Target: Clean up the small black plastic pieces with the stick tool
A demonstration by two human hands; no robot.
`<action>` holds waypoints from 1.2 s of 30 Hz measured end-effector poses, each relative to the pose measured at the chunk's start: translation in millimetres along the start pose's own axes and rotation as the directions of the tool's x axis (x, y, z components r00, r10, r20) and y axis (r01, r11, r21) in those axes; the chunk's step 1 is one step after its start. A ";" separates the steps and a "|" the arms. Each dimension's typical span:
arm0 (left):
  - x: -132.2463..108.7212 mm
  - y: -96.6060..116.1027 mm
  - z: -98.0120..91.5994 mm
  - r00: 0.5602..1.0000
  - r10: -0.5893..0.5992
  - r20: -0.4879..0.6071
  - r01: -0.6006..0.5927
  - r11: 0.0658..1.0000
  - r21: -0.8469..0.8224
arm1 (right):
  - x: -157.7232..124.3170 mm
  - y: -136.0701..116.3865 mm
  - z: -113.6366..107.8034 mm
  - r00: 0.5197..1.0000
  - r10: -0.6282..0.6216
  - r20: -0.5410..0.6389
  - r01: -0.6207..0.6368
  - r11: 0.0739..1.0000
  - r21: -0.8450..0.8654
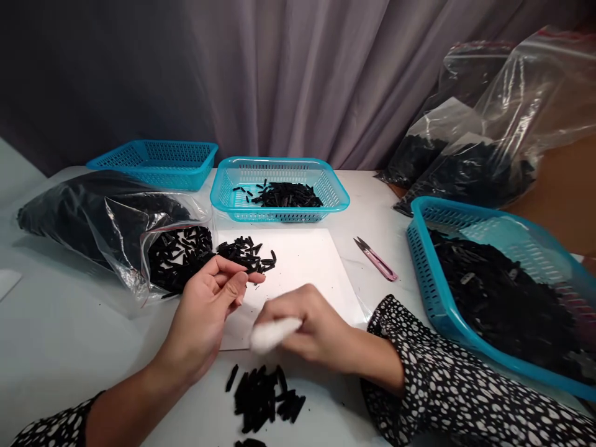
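My left hand [209, 304] is over the left side of a white board [305, 261], thumb pressed toward the fingers. Anything in that pinch is too small or hidden to make out. Lower and to the right, my right hand [310, 326] is closed round a white, elongated object [274, 335], smeared by motion, so its kind does not show. Small black strip-like pieces [246, 251] lie on the board just beyond my left fingertips. Another pile of black strips [261, 397] sits on the table below my hands.
A clear bag of black pieces [102, 217] opens toward the board from the left. Blue baskets stand behind: one at left [200, 171], one holding black strips [279, 215]. Pink-handled thread snips [379, 264] lie right of the board, near a larger filled basket [428, 292] and bags [488, 161].
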State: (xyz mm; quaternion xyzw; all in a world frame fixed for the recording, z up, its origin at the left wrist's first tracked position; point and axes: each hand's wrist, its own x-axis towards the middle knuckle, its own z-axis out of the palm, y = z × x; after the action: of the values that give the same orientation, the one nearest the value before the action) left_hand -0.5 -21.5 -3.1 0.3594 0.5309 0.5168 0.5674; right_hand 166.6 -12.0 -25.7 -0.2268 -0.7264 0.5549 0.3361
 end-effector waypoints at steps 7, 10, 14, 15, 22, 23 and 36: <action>0.4 -3.2 -4.9 0.989 0.136 0.052 -0.142 0.982 0.123 | 11.8 1.2 -0.7 0.834 0.412 -0.367 -0.199 0.845 0.496; 0.8 -4.8 -6.8 0.978 0.188 0.087 -0.202 0.961 0.189 | 11.0 2.0 0.2 0.829 0.471 -0.301 -0.219 0.769 0.600; 0.1 -5.1 -6.9 0.976 0.189 0.105 -0.208 0.954 0.216 | 9.9 0.5 0.5 0.833 0.477 -0.279 -0.208 0.738 0.642; -0.2 -4.9 -6.6 0.977 0.181 0.109 -0.201 0.956 0.215 | 9.8 0.0 0.6 0.835 0.478 -0.272 -0.205 0.729 0.653; -1.9 0.8 -4.1 0.989 0.088 0.116 -0.100 0.989 0.104 | 10.1 -0.7 -1.0 0.840 0.492 -0.229 -0.214 0.688 0.694; -1.8 2.4 -3.5 0.993 0.064 0.099 -0.070 0.996 0.058 | 10.0 -0.4 -2.1 0.840 0.484 -0.245 -0.215 0.712 0.669; 2.0 -3.8 -0.8 0.987 0.097 0.129 -0.092 0.995 -0.040 | -1.4 0.5 -6.1 0.999 -0.036 0.027 0.039 0.991 -0.124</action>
State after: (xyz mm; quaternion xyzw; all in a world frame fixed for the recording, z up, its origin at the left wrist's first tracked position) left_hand -0.7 -20.5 -7.4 0.4077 0.4660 0.5272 0.5820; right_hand 172.0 -8.8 -25.6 -0.2270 -0.7679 0.5047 0.3226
